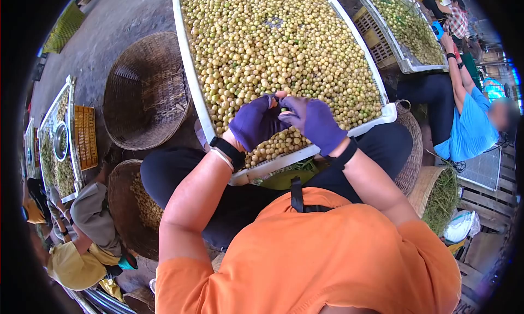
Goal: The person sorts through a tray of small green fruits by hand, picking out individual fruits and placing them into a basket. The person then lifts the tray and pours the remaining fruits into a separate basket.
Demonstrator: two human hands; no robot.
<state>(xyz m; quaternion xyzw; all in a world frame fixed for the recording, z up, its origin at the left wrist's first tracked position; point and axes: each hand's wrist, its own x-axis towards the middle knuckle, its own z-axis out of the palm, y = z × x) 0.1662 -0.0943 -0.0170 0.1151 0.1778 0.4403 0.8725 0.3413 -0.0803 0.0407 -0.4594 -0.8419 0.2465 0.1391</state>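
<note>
My left hand (pixel 256 122) and my right hand (pixel 319 122) wear purple gloves with bare fingertips and meet above the near part of a white-rimmed tray (pixel 192 76). A thick layer of small, round, yellow-brown fruits (pixel 273 46), longan-like, fills the tray. The fingers of my right hand are curled in a pinch, and a small greenish-yellow round fruit (pixel 285 111) shows at them. My left fingers are bent inward against the right ones; what they hold, if anything, is hidden. The tray's near edge lies over my crossed legs.
A woven basket (pixel 143 90) stands left of the tray, and another basket (pixel 117 205) below it holds fruits. At right, a person in a blue shirt (pixel 469 126) sits by a second fruit tray (pixel 409 36). More people and trays are at far left. Green stems (pixel 443 199) fill a basket.
</note>
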